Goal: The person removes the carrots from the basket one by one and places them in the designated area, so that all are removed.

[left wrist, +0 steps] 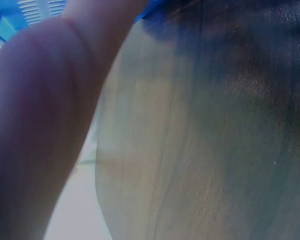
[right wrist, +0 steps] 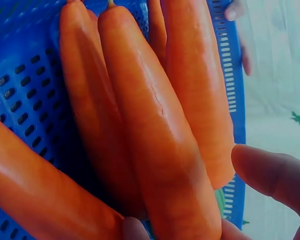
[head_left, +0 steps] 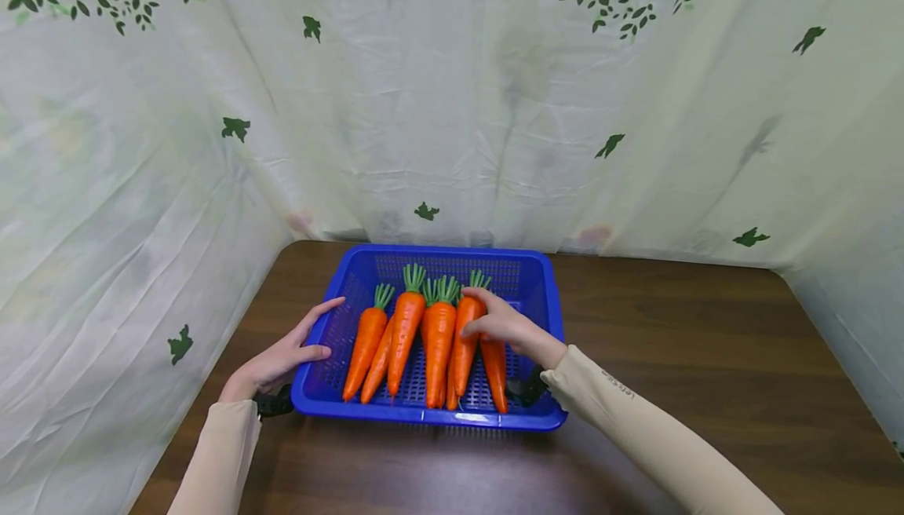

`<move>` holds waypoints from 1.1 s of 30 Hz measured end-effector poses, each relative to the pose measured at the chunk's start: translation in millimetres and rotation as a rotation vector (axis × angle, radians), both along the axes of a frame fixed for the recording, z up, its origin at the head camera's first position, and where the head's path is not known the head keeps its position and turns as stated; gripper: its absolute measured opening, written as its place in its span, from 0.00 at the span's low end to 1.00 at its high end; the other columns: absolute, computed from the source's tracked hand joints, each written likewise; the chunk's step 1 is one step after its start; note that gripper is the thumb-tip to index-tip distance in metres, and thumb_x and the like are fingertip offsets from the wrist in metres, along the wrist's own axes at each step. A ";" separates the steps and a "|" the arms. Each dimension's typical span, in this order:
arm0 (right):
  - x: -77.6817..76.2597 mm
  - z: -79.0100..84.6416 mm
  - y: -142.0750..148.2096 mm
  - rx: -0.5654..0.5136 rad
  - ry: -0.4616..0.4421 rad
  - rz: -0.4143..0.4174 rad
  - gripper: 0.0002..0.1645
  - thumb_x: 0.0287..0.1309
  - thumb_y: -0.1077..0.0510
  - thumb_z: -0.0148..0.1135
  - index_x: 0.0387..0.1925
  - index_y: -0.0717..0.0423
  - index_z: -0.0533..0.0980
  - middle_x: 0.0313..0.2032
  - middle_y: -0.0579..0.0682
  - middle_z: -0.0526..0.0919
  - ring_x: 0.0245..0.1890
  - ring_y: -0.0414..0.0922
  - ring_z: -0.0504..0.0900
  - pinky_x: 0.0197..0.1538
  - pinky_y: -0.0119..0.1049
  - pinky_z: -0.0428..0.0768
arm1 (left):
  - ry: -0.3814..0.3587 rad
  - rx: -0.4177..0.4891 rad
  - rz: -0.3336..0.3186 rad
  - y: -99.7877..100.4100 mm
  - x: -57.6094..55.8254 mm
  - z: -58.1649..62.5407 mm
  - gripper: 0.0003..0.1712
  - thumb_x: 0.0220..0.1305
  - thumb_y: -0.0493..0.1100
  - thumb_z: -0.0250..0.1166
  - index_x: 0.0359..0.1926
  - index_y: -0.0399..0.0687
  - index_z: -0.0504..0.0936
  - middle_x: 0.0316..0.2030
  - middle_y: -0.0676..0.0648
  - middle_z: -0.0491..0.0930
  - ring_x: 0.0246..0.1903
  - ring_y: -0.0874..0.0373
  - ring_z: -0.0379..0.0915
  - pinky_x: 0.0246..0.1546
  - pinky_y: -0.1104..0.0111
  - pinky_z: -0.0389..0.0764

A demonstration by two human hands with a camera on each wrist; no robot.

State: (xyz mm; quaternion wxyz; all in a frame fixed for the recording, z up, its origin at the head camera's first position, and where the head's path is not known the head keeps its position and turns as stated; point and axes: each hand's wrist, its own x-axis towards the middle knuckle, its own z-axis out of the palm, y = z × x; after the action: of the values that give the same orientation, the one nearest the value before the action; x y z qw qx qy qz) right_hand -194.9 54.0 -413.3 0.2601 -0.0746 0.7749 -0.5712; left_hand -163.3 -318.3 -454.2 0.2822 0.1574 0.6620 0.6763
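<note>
Several orange carrots [head_left: 438, 342] with short green stems lie side by side in a blue plastic basket [head_left: 424, 414], stems toward the far wall. My left hand [head_left: 282, 354] holds the basket's left side, thumb over the rim and a finger reaching along it. Inside the right half, my right hand [head_left: 504, 323] has its thumb and fingers about the upper part of a carrot [head_left: 464, 354]. In the right wrist view the thumb [right wrist: 134, 230] sits at one side of that carrot [right wrist: 150, 125] and a finger at the other. Another carrot [head_left: 494, 378] lies partly under the right hand.
The basket stands on a dark brown wooden table [head_left: 671, 342]. Behind and beside the table hangs a pale curtain [head_left: 452, 122] printed with green leaves and birds. In the left wrist view, the forearm and bare tabletop [left wrist: 190, 140] fill most of the picture.
</note>
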 end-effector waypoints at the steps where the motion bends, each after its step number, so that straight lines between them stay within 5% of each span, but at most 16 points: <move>1: -0.1 -0.4 -0.6 0.005 0.012 0.000 0.46 0.47 0.67 0.64 0.70 0.58 0.59 0.63 0.61 0.64 0.51 0.54 0.71 0.50 0.49 0.74 | 0.000 0.000 0.001 -0.5 0.5 0.2 0.43 0.68 0.31 0.49 0.75 0.64 0.40 0.67 0.25 0.35 0.55 0.36 0.68 0.42 0.42 0.74; 12: -0.7 -6.7 -10.8 0.031 0.132 -0.051 0.40 0.43 0.70 0.67 0.62 0.61 0.66 0.57 0.62 0.68 0.50 0.55 0.72 0.50 0.47 0.73 | 0.011 0.007 0.013 -0.8 2.1 -1.8 0.43 0.68 0.30 0.49 0.74 0.64 0.41 0.66 0.25 0.37 0.55 0.39 0.67 0.42 0.42 0.75; 21: 0.2 -8.7 -12.9 -0.043 0.085 -0.141 0.36 0.44 0.75 0.66 0.57 0.61 0.66 0.53 0.61 0.66 0.38 0.51 0.74 0.31 0.41 0.78 | 0.028 -0.009 0.017 0.7 0.6 -2.4 0.43 0.68 0.31 0.49 0.74 0.64 0.40 0.67 0.26 0.37 0.56 0.37 0.65 0.44 0.43 0.74; 33: 0.4 -5.5 -1.2 -0.199 -0.015 -0.245 0.36 0.49 0.71 0.63 0.60 0.58 0.63 0.57 0.62 0.63 0.43 0.56 0.76 0.39 0.43 0.80 | 0.026 -0.026 0.054 0.2 3.0 -4.1 0.42 0.68 0.32 0.50 0.74 0.65 0.41 0.66 0.26 0.38 0.55 0.39 0.66 0.42 0.43 0.75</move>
State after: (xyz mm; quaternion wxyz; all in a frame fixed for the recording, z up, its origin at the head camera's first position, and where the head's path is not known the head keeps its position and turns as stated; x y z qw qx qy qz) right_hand -194.5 52.8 -418.8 0.1856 -0.0009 0.7160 -0.6730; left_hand -160.3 -318.1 -458.4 0.2570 0.1446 0.6784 0.6729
